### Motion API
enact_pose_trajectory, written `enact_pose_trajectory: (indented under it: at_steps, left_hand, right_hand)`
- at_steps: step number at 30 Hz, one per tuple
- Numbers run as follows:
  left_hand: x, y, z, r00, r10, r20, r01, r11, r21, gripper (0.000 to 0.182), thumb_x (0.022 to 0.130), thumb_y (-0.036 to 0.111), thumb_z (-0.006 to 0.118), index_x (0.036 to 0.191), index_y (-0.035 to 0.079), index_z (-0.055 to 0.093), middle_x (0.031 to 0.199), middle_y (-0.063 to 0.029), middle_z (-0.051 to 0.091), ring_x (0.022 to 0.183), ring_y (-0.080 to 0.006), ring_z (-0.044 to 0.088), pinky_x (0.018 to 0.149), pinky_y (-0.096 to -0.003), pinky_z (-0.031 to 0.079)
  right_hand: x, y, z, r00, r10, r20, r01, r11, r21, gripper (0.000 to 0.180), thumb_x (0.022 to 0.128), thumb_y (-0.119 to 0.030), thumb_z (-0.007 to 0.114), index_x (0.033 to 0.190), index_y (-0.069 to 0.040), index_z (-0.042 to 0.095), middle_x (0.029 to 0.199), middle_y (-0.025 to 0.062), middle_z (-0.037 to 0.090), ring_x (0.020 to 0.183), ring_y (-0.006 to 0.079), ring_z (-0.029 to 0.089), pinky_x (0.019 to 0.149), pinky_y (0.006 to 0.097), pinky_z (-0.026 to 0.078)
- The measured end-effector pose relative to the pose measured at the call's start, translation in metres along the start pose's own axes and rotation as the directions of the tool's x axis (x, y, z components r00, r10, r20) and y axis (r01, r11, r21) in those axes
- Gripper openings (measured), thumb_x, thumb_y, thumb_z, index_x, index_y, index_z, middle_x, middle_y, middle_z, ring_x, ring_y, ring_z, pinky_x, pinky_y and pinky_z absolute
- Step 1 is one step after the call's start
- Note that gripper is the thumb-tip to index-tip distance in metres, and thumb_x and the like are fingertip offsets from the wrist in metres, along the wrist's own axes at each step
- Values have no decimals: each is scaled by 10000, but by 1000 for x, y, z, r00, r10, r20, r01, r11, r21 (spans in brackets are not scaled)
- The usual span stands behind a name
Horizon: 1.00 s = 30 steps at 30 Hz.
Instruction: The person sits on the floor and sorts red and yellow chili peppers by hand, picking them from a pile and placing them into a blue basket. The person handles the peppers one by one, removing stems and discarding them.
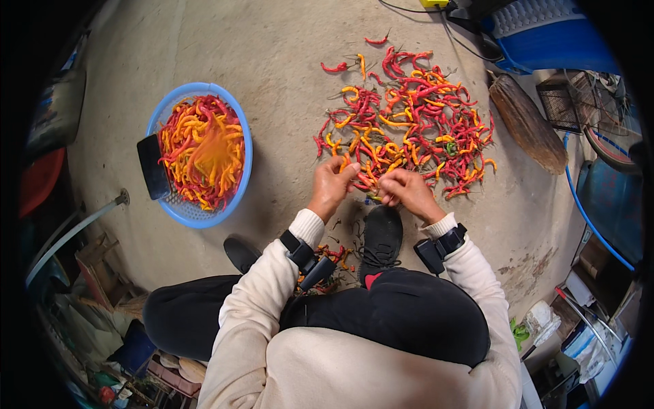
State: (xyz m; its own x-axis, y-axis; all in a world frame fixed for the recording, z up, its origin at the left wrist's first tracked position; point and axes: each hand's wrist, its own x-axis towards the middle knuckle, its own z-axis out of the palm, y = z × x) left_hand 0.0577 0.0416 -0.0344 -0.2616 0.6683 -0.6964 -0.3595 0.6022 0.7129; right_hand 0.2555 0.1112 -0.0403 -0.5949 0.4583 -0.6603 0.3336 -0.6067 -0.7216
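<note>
A loose pile of red and orange chili peppers (pixel 419 115), many with stems on, lies on the concrete floor before me. At its near edge, my left hand (pixel 329 186) has thumb and fingers closed around an orange chili pepper (pixel 344 163). My right hand (pixel 409 190) is close beside it with the fingertips bunched together; whether they pinch a stem is too small to tell. To the left stands a blue perforated plastic basket (pixel 247 168) heaped with chili peppers (pixel 204 140). Over the heap, one orange patch is blurred.
A black phone (pixel 153 167) leans on the basket's left rim. Between my black shoes (pixel 382 235) lie stems and more chili pieces (pixel 334 255). A long brown gourd-like object (pixel 529 122) rests right of the pile. Blue tubing (pixel 577 189) and clutter line the right side.
</note>
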Motion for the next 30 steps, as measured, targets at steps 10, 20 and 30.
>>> enact_pose_trajectory:
  at_steps: [10, 20, 30]
  left_hand:
    - [-13, -64, -40, 683, -561, 467, -414, 228, 881, 305, 710, 260, 763, 904, 35, 698, 829, -163, 691, 788, -331, 664, 683, -442, 515]
    - [11, -35, -38, 921, -36, 387, -265, 670, 694, 222, 898, 220, 623, 913, -2, 633, 691, -116, 642, 600, -189, 612, 551, -348, 472]
    - [-14, 26, 0, 955, 32, 294, -70, 990, 120, 237, 900, 186, 679, 1040, 11, 603, 726, 2, 587, 573, -53, 539, 454, -206, 396]
  right_hand:
    - [21, 6, -18, 784, -618, 59, 228, 199, -953, 177, 810, -40, 668, 979, -84, 637, 937, 85, 553, 924, 281, 585, 743, 380, 486]
    - [4, -9, -31, 969, -61, -238, 84, 992, 89, 220, 979, -204, 566, 1059, 0, 587, 797, 39, 664, 572, 51, 579, 475, 178, 433]
    - [1, -14, 15, 965, 196, 175, -259, 828, 498, 226, 983, -246, 563, 1073, -39, 573, 761, 23, 615, 512, 43, 542, 452, 161, 441]
